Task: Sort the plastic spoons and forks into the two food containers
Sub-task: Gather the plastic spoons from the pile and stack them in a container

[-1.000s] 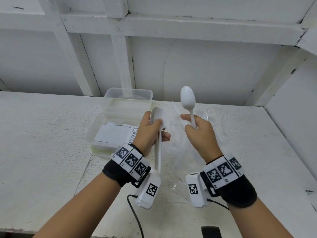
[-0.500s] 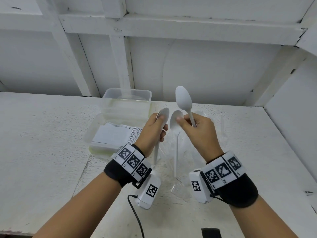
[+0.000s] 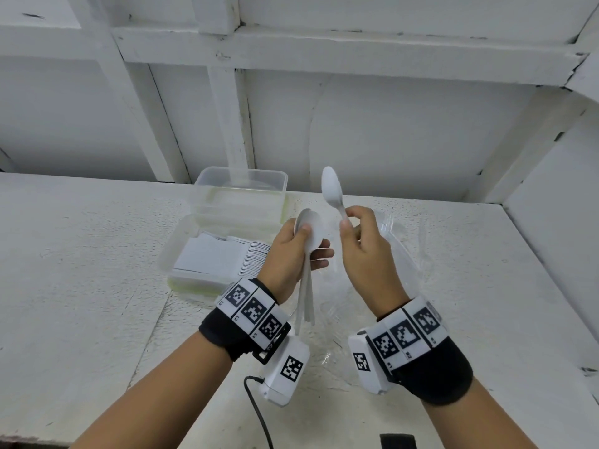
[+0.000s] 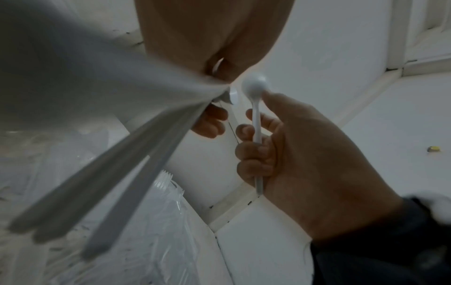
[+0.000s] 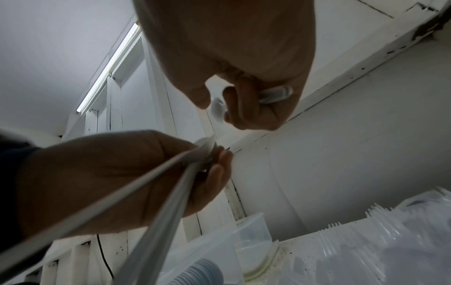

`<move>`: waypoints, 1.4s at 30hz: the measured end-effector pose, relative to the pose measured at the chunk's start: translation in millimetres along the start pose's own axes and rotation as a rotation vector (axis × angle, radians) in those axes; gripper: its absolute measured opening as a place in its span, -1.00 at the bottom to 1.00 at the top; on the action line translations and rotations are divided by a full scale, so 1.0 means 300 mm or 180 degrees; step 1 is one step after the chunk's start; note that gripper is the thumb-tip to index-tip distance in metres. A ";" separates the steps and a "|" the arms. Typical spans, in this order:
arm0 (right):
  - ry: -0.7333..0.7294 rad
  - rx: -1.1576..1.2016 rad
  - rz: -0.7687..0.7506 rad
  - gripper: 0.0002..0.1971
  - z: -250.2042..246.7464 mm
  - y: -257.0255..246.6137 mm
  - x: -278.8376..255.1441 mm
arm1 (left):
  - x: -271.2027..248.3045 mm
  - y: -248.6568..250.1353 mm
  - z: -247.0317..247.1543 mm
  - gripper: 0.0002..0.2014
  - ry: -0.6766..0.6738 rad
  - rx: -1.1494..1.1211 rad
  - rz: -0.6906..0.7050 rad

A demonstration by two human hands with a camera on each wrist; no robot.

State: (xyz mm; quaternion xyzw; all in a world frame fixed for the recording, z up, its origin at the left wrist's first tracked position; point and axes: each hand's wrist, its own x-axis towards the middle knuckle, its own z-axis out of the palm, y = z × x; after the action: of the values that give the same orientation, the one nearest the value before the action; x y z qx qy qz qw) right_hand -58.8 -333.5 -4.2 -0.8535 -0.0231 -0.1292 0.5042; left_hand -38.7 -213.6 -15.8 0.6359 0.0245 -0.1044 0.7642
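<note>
Above the white counter (image 3: 81,286), in front of the person's chest, both hands hold white plastic spoons. The left hand (image 3: 288,254) has its thumb pressed on the bowls of a small bunch of spoons (image 3: 308,251), fingers curled behind them, and the handles fan downward toward the wrist; the left-wrist view shows three handles splaying apart. The right hand (image 3: 366,251) pinches a single spoon (image 3: 332,189) low on its neck between thumb and forefinger, with the other fingers wrapped round the handle and the bowl standing upright above the fist.

These spoons look very light and thin, probably stiff along the handle yet liable to flex or snap if bent hard. The smooth plastic seems slippery, so a loose bunch could slide or fan out. A grip near the neck, where bowl meets handle, likely gives the best control, and stacking bowl into bowl should keep the bunch together.

Each spoon is plain matte white with an oval bowl and a narrow, straight handle.

To the far left on the counter stand the two clear food containers. The near container (image 3: 181,251) already holds a row of white cutlery, and the far container (image 3: 241,176) looks empty. Crumpled clear plastic wrap (image 3: 405,254) lies to the right under the hands, with fork tines (image 5: 378,210) showing in it from the right-wrist view.
</note>
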 end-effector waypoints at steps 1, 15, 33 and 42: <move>0.0029 -0.0060 -0.0072 -0.84 0.002 0.007 -0.003 | 0.001 0.004 -0.001 -0.75 0.0089 -0.0055 0.0041; -0.0030 -0.0171 -0.0015 -0.81 0.071 0.043 -0.056 | 0.039 0.037 0.023 -0.53 0.0203 -0.0548 -0.0123; -0.0655 -0.1073 -0.0447 -0.66 0.101 0.058 -0.059 | 0.040 0.018 0.021 -0.62 0.0174 -0.0925 -0.0247; -0.0624 -0.0871 -0.0239 -0.67 0.074 0.046 -0.030 | 0.051 0.028 -0.004 -0.59 -0.0029 -0.0722 -0.0306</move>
State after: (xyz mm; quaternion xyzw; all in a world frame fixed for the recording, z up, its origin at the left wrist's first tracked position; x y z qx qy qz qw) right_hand -60.8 -320.4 -28.4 -0.9213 -0.0862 -0.0660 0.3734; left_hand -22.0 -212.9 -10.6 0.5430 0.0632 -0.1404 0.8255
